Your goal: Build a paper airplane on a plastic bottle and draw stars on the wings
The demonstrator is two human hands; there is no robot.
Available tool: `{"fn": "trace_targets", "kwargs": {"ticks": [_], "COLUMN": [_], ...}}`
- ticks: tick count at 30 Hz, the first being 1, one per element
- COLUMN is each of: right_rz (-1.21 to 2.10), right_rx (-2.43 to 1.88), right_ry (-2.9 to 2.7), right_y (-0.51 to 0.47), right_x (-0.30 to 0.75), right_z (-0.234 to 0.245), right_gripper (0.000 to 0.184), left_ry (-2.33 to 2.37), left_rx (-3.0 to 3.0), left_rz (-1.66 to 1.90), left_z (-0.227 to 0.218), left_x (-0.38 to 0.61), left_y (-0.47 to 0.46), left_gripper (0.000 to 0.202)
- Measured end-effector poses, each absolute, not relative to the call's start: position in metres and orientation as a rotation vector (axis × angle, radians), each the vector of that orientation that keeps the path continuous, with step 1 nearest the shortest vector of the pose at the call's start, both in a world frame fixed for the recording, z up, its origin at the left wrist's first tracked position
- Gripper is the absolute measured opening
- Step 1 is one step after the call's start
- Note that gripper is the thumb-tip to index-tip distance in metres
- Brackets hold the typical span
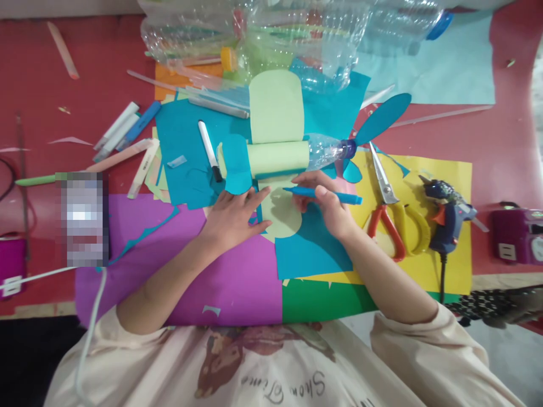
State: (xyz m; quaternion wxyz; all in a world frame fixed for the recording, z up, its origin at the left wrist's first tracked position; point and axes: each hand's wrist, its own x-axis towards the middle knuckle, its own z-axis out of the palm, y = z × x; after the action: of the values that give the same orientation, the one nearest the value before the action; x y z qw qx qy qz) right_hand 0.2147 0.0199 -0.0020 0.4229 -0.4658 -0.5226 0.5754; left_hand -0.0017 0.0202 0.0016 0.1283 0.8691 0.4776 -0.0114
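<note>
Gripping a blue pen between thumb and fingers, the right hand brings its tip over the pale green near wing of a bottle airplane. The left hand grasps nothing, its fingers spread, two tips at that wing's left edge and the others beside the blue paper tail. The airplane lies mid-worktop, its blue propeller pointing right. Right of it, scissors with red and yellow handles and a glue gun rest on yellow paper. Clear plastic bottles lie at the far side. "Show Time" reads upside down on the shirt; a pale strip at left bears print too small to read.
</note>
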Motion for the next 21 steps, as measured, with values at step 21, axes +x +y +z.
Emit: {"fn": "trace_targets", "kwargs": {"ticks": [21], "right_rz": [1.327], "right_rx": [-1.250], "right_ry": [-1.436], "right_y": [0.017], "right_x": [0.200], "right_z": [0.002], "right_gripper": [0.035], "left_ry": [1.397], "left_rx": [2.510], "left_rz": [0.007], "left_z": [0.001], "left_x": [0.000], "left_y": [0.022], "left_gripper": [0.069]}}
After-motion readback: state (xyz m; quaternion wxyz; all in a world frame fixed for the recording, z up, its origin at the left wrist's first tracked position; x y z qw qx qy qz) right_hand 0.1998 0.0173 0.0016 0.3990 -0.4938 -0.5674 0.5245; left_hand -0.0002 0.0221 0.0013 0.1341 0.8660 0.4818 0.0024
